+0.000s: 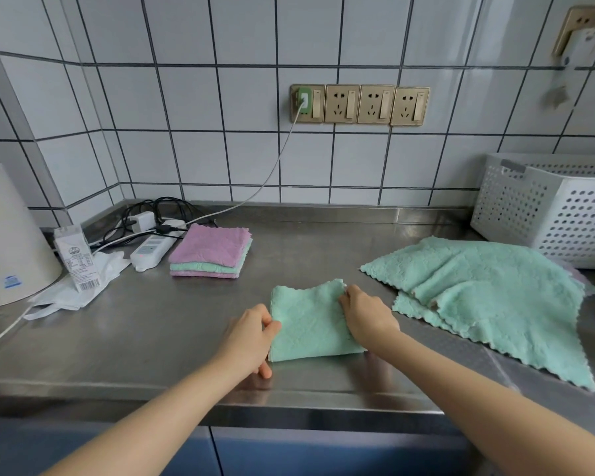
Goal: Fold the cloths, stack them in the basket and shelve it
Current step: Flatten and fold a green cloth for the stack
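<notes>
Head view: near the desk's front edge, the left hand (255, 333) and right hand (366, 312) each pinch a side of the folded green cloth (310, 324), probably squaring it for the finished stack (210, 252).

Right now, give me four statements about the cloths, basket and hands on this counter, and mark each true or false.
1. Both hands hold the folded green cloth: the left hand at its left edge, the right hand at its right edge. True.
2. The folded stack has a green cloth on top. False: a pink one is on top.
3. The white basket stands on a shelf. False: it stands on the steel counter.
4. Unfolded green cloths lie beside the basket. True.
</notes>
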A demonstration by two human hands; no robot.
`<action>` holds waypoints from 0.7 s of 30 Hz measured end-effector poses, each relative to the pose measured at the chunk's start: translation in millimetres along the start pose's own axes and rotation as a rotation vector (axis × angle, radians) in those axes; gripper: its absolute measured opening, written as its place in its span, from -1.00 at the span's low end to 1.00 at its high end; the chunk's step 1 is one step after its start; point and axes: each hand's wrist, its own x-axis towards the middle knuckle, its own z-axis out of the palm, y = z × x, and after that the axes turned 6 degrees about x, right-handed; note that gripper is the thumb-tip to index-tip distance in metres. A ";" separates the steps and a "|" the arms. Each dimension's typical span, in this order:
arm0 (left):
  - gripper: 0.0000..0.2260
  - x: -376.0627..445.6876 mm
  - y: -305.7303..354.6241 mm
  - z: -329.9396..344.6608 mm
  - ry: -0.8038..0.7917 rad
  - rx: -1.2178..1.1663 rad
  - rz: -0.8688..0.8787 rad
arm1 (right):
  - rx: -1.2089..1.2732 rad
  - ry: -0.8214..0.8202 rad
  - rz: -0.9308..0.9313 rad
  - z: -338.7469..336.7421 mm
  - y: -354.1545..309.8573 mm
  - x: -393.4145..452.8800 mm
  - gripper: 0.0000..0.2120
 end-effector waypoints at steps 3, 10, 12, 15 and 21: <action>-0.83 4.1 2.4 0.3 -0.010 0.034 -0.043 | -0.054 -0.063 0.098 -3.2 -6.8 5.0 -0.71; -0.63 13.1 2.2 -1.4 0.185 0.512 0.352 | -0.238 0.133 -0.100 -10.4 -8.8 -2.1 -0.89; -0.55 21.2 -0.7 -1.9 0.079 0.546 0.458 | -0.267 0.130 -0.318 -5.0 -6.2 -4.9 -0.71; -0.46 25.9 -6.6 0.7 -0.152 0.616 0.385 | -0.320 0.010 -0.527 6.9 4.4 -8.6 -0.38; -0.39 19.4 -16.7 1.4 -0.220 0.600 0.282 | -0.311 -0.126 -0.397 21.4 39.6 -1.9 0.03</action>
